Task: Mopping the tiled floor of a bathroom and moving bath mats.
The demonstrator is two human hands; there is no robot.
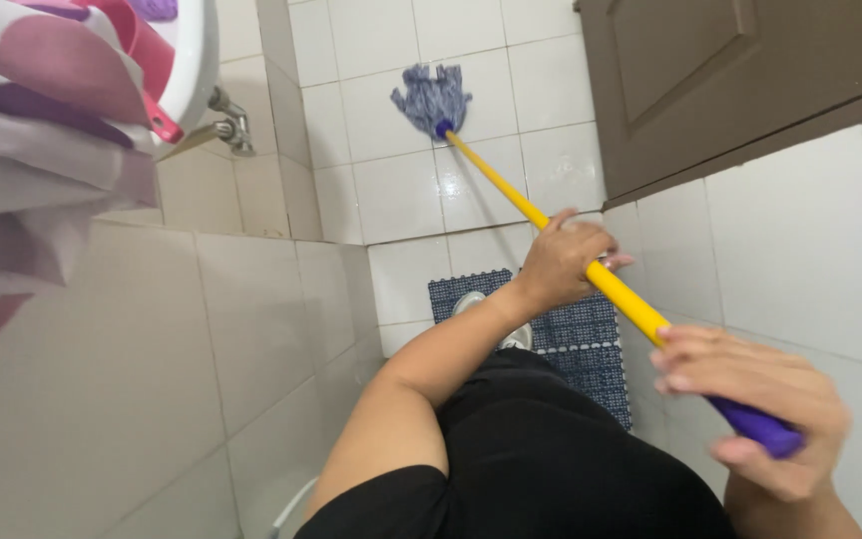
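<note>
Both hands grip the yellow-shafted, purple-handled string mop (pixel 541 215) — left hand (pixel 561 265) wrapped mid-shaft, right hand (pixel 760 414) clenched round its end — blue-grey head on white floor tiles (pixel 401 190).

We have open white floor tiles (pixel 401 190) at upper centre, hemmed by a tiled wall (pixel 152 379) left and brown door (pixel 730 80) upper right.

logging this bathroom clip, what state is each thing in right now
mop: held slanted, yellow handle, blue-grey head flat on the floor tiles
left hand: closed around the mid handle
right hand: gripping the purple handle end
door: shut
mat: flat on the floor, underfoot
curtain: hanging bunched at the side
</note>
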